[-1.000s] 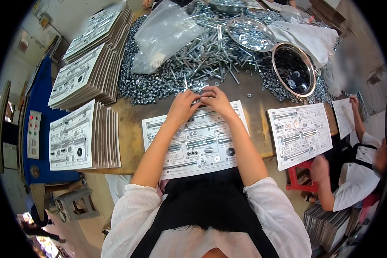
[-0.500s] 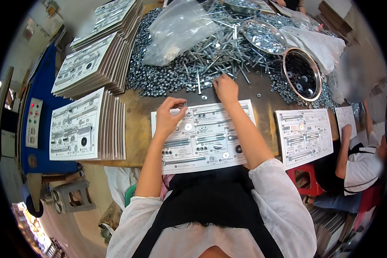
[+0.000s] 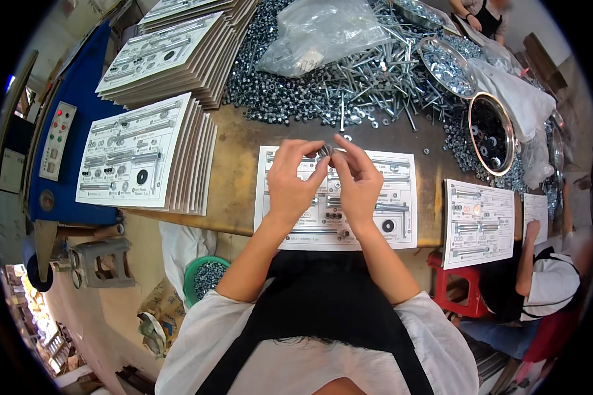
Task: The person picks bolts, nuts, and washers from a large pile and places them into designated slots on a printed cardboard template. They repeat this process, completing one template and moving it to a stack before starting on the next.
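Note:
My left hand [image 3: 292, 183] and my right hand [image 3: 358, 187] meet over the top part of a white printed card [image 3: 403, 227]. Thumbs and fingertips of both pinch a small grey metal piece [image 3: 324, 151], perhaps stacked washers; the fingers partly cover it. Bolts, nuts and washers lie on the card in rows, among them a large black washer [image 3: 388, 226]. My wrists hide its middle. Just beyond the fingertips a long bolt [image 3: 342, 112] lies at the edge of a heap of loose nuts [image 3: 270, 92] and bolts.
Stacked cards [image 3: 128, 155] with fasteners stand at the left. A clear plastic bag [image 3: 323, 33] rests on the heap. At the right are a steel bowl [image 3: 505, 164] holding black washers, another filled card [image 3: 479, 220] and a co-worker's arm [image 3: 527, 263]. A green tub [image 3: 192, 280] sits below the table.
My right hand has come back from the heap's edge to meet my left hand, and both now pinch the small metal piece. The view has shifted, so the table appears moved.

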A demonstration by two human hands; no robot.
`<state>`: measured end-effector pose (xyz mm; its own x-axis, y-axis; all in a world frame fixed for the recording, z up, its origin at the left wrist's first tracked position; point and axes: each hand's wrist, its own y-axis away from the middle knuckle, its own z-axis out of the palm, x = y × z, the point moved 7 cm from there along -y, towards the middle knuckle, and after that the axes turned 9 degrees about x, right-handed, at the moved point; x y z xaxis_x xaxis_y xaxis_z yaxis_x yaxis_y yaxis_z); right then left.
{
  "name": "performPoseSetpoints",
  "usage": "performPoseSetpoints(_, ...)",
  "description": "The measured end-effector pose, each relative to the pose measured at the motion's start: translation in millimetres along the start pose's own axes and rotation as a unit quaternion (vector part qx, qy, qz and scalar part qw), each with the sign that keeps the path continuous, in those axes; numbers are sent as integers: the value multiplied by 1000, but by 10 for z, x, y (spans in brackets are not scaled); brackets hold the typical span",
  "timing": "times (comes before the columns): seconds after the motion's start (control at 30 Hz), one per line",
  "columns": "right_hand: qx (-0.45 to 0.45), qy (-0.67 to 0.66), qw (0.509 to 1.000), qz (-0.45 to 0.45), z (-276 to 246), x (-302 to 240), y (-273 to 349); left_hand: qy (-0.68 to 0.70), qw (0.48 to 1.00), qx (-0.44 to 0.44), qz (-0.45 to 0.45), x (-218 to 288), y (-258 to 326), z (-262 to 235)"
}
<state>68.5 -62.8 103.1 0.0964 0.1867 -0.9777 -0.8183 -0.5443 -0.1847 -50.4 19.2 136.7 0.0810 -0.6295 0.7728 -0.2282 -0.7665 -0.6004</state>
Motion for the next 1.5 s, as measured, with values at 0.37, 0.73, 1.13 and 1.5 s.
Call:
performPoseSetpoints(0.37, -201, 121, 969, -83, -31, -100, 438, 4, 989, -147, -19, -276, 206, -279)
performPoseSetpoints(0.73, -63, 27, 996, 53, -844, 146, 21, -220, 882, -364, 203, -513, 944, -121)
performPoseSetpoints(1.13, 69, 355, 932, 22, -2287, 851, -135, -412, 837, -248, -259, -1115, 977, -1171)
performPoseSetpoints(1.5, 13, 495, 867, 59, -2619, 1213, -524, 28, 905, -110, -410, -1250, 1676, -1241)
